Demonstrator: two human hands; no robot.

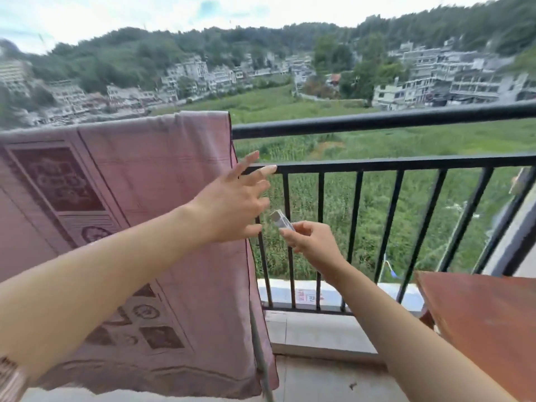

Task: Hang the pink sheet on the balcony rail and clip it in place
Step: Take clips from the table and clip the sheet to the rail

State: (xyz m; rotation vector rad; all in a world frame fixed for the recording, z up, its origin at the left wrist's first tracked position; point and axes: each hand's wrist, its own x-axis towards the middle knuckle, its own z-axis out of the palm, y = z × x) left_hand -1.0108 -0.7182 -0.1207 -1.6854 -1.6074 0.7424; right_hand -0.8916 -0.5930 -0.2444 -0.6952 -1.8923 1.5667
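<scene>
Obs., balcony. Pink sheet (pixel 150 175) is draped over the balcony rail (pixel 377 120) on the left part and hangs down the inner side almost to the floor. The fabric is thin and matte, with a darker maroon woven pattern of rectangular panels and round medallions and a narrow dark line along its right edge. No clip is visible on it.

The rail is black painted metal: a round top tube, a flat crossbar (pixel 406 163) below it, then slim square balusters (pixel 285 192) running down to a pale concrete kerb (pixel 319 332).

Left hand (pixel 232 204) is released, with fingers straight and spread, in front of the sheet's right edge; its fingertips overlap the crossbar. I cannot tell whether it touches the cloth or the bar.

Right hand (pixel 313 242) is lower, just beside the left one. It pinches a small clip (pixel 280 220) between thumb and fingertips. The clip is pale grey-white, boxy, probably plastic and blurred. Its free end points up toward the left palm, close to it but apart.

At lower right is the corner of a table (pixel 487 320) with a flat, worn red-brown top. Beyond the rail are a green field, grey multi-storey buildings and wooded hills.
</scene>
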